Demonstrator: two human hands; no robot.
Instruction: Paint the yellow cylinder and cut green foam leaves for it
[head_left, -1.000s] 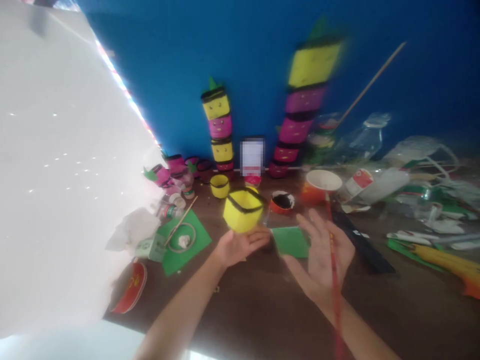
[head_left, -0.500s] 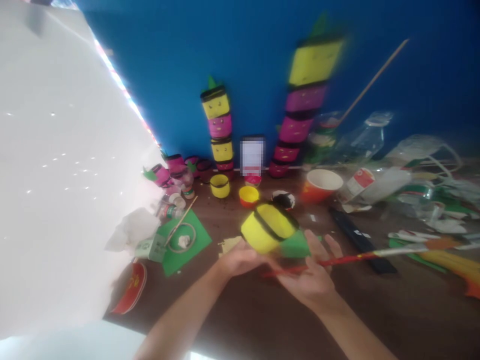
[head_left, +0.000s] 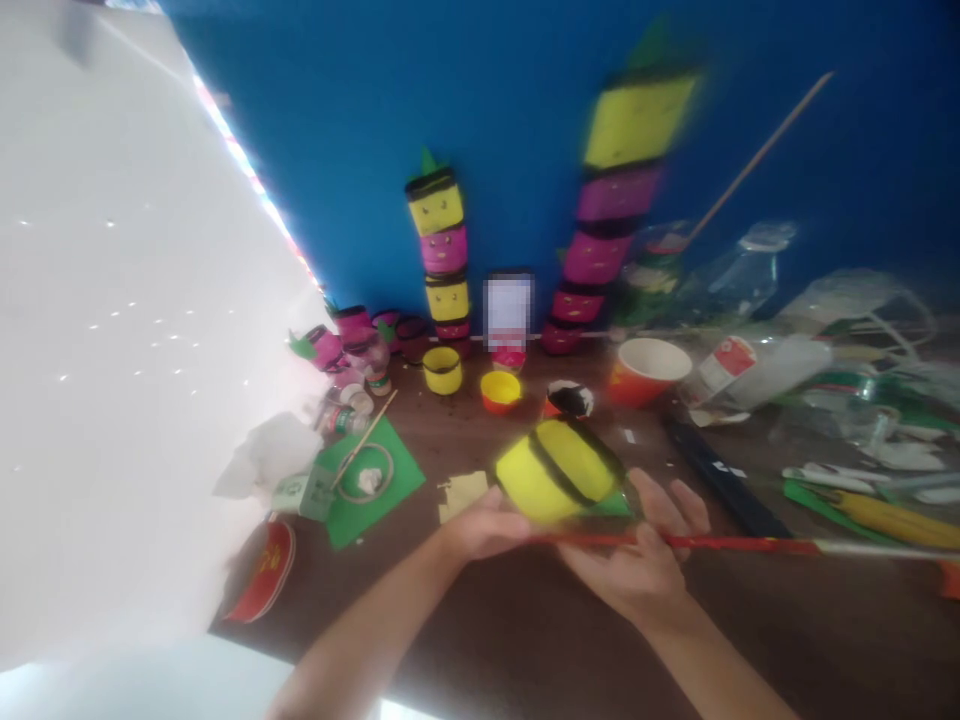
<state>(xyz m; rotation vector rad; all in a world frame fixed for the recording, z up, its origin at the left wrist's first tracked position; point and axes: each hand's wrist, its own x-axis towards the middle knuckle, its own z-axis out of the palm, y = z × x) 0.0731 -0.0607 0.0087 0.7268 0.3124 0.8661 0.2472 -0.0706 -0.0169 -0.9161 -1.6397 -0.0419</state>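
A yellow cup [head_left: 559,468] with a black band round it is held tilted above the table. My left hand [head_left: 486,527] grips its left side, the fingers partly hidden beneath it. A green piece [head_left: 609,503] shows at the cup's lower right. In my right hand [head_left: 643,562] lies a long paintbrush [head_left: 739,544] with a red handle, running across the fingers; its far end leaves the view at the right. The right fingers are close to the cup, but blur hides whether they touch it. A torn beige scrap [head_left: 463,494] lies beside my left hand.
Small yellow cups [head_left: 442,372], a black-stained cup [head_left: 570,399] and a paper cup [head_left: 649,372] stand behind. Yellow and pink stacks [head_left: 448,250] rise against the blue wall [head_left: 315,130]. A green sheet [head_left: 394,495] lies left, a dark strip [head_left: 724,480] and plastic bottles [head_left: 739,270] right.
The yellow cup and both hands have shifted slightly right and down. The paintbrush has swung from a slant to nearly level, its far end now lower.
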